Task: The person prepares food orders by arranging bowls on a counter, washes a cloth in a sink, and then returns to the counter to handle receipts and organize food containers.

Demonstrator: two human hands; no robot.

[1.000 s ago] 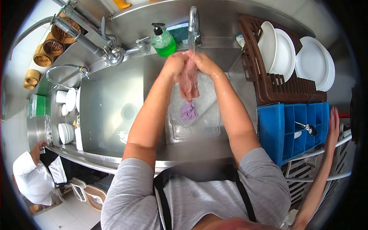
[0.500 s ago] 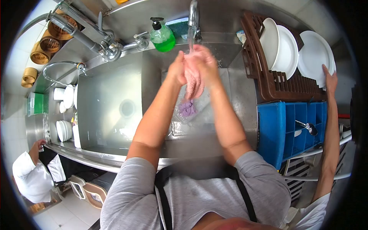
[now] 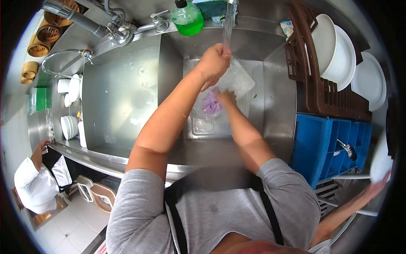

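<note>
My left hand (image 3: pixel 215 63) is closed under the running tap, around a pink cloth. Most of the cloth is hidden behind the hand, with a bit of pink showing by the fingertips. Lower in the sink, my right hand (image 3: pixel 227 98) is blurred, its fingers right at the edge of a crumpled purple cloth (image 3: pixel 212 103). That cloth lies over clear plastic containers (image 3: pixel 241 80) on the basin floor. Water pours from the tap (image 3: pixel 231 21) onto the left hand.
A water-filled basin (image 3: pixel 120 97) is on the left. Green soap (image 3: pixel 187 22) stands behind the sink. On the right are a brown dish rack (image 3: pixel 313 80) with white plates (image 3: pixel 341 57) and a blue divided crate (image 3: pixel 313 139). A co-worker's hand (image 3: pixel 378 186) holds a white plate (image 3: pixel 380 161).
My right hand has left the pink cloth and moved down to the purple one. My left hand stays by the tap. The co-worker's hand has moved from the rack down, with a plate.
</note>
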